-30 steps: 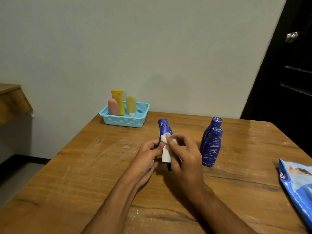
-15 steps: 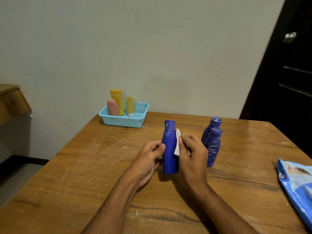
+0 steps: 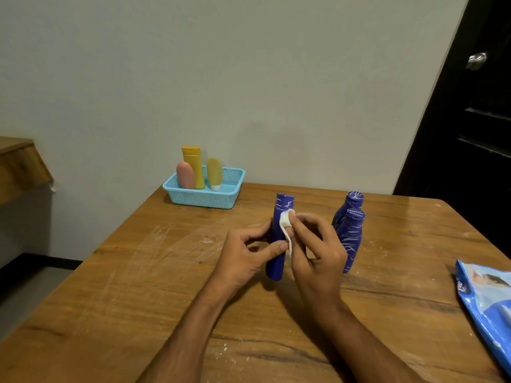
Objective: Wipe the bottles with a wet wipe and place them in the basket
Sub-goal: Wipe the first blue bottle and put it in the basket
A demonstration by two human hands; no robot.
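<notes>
My left hand (image 3: pixel 243 258) grips the blue bottle (image 3: pixel 278 244) upright mid-desk (image 3: pixel 110 286). My right hand (image 3: pixel 318 255) pinches the wet wipe (image 3: pixel 286 221) against its neck. Two streaked blue bottles (image 3: pixel 351 233) stand just right. Basket (image 3: pixel 204 196) at the far edge holds three bottles.
</notes>
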